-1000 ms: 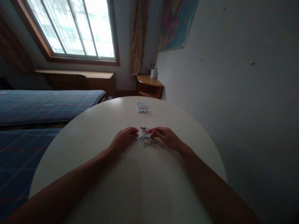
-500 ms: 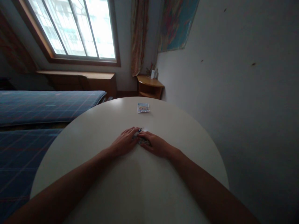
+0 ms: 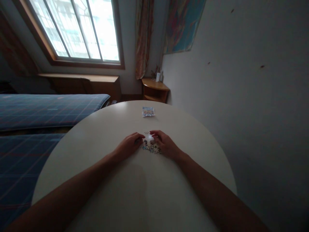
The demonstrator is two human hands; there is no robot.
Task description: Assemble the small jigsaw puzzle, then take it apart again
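Note:
A small heap of jigsaw puzzle pieces (image 3: 152, 147) lies on the round white table (image 3: 116, 193), between my hands. My left hand (image 3: 129, 145) rests at the heap's left side, fingers bent, a gap showing between thumb and forefinger. On the right, my right hand (image 3: 167, 146) curves around the heap's edge with its fingers apart, and its palm side is hidden. Just beyond the fingertips, a few loose pieces (image 3: 146, 132) sit apart from the heap. I see nothing held in either hand.
A small printed packet (image 3: 148, 111) lies towards the table's far edge. Left of the table are beds with blue plaid mattresses (image 3: 48, 109). A wooden corner shelf (image 3: 155, 84) stands behind, and a white wall (image 3: 253, 112) runs along the right.
My hands have drawn apart from over the pieces, the left to the left and the right to the right. The heap between them is now uncovered.

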